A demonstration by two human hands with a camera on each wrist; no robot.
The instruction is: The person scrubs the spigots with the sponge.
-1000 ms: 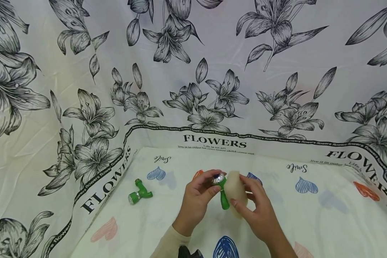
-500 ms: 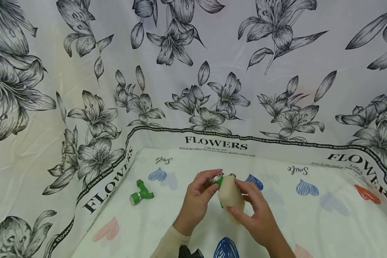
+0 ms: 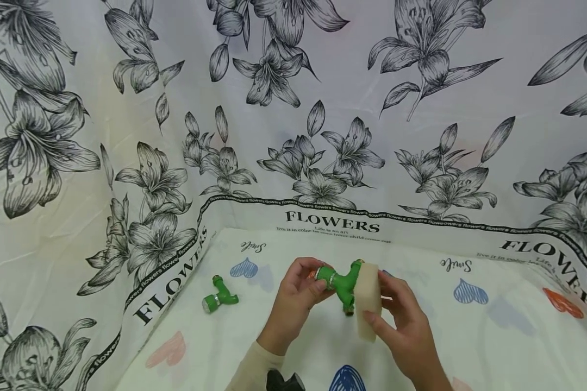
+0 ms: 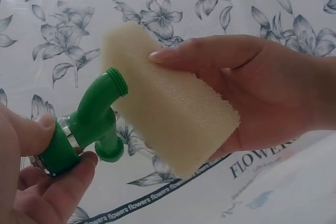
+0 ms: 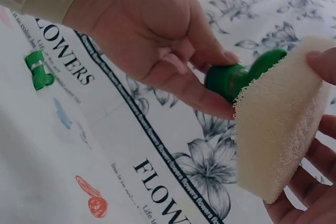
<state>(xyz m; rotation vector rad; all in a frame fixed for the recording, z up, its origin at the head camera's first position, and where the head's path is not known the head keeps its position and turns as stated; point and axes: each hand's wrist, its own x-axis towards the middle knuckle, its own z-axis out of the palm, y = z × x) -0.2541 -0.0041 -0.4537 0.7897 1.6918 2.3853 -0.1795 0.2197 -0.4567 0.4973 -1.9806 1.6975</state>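
A green plastic faucet (image 3: 341,283) with a silvery ring is pinched at its wide end by my left hand (image 3: 295,296), thumb against fingers. In the left wrist view the faucet's threaded spout (image 4: 105,93) points up beside the sponge. My right hand (image 3: 403,320) grips a cream-coloured block of sponge (image 3: 368,301) between thumb and fingers. The sponge is held on edge against or very close to the faucet's right side; contact cannot be told for sure. In the right wrist view the sponge (image 5: 278,124) hides part of the faucet.
A second green faucet (image 3: 220,296) lies on the cloth to the left of my hands. The white cloth (image 3: 254,347) carries printed hearts and lettering. Behind it rises a hanging sheet (image 3: 323,163) with black line-drawn lilies. A dark object (image 3: 283,380) shows at the bottom edge.
The faucet has been turned in my left hand, so its side and branches now face the camera. The sponge has shifted from in front of the faucet to its right side, edge-on.
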